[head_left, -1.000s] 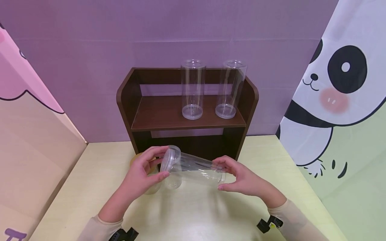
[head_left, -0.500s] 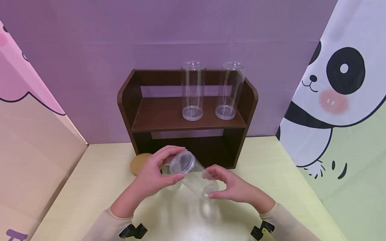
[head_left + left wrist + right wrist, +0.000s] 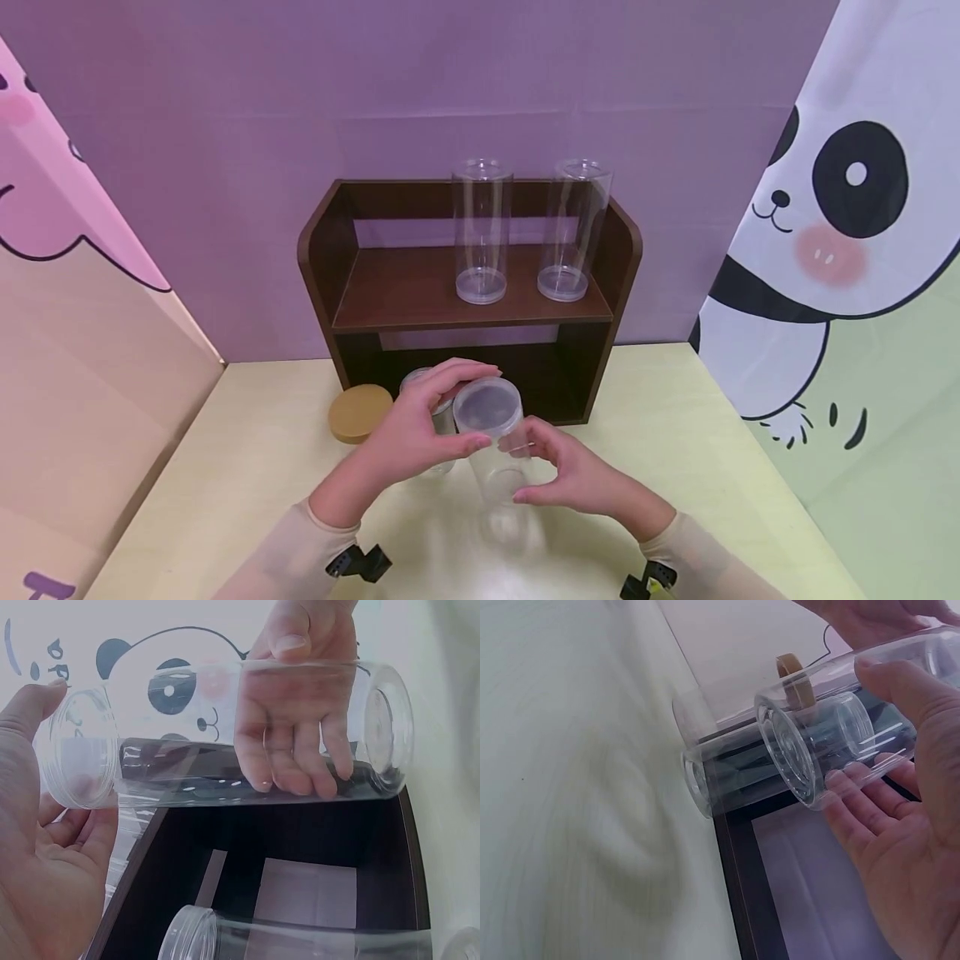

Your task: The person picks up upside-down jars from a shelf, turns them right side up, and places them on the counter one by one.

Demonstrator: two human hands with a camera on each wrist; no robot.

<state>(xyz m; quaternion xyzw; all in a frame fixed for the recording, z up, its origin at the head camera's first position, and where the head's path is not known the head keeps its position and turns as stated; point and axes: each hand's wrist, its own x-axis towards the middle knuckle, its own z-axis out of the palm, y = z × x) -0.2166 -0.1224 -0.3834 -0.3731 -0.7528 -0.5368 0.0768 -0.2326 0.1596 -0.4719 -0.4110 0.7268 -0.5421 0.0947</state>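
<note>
A tall clear jar (image 3: 489, 408) is between both hands over the table, nearly upright with its lid end up. My left hand (image 3: 420, 425) grips the lid, thumb in front and fingers behind. Lower on the jar's body, my right hand (image 3: 577, 473) holds it between thumb and fingers near the base; the left wrist view shows its fingers through the clear wall. Behind my left hand stands another clear lidded jar (image 3: 739, 780), partly hidden in the head view. To its left, a tan round lid (image 3: 360, 412) tops a clear container, mostly covered by my left hand and forearm.
A dark brown two-tier shelf (image 3: 472, 320) stands at the back of the pale table (image 3: 675, 467). On its upper board are two tall clear jars, one mid-right (image 3: 482, 237) and one at the right (image 3: 568, 250). A purple backdrop (image 3: 187, 167) hangs behind.
The held jar has swung from almost sideways to nearly upright, lid end up. My left hand has moved right with the lid; my right hand has come slightly left and down.
</note>
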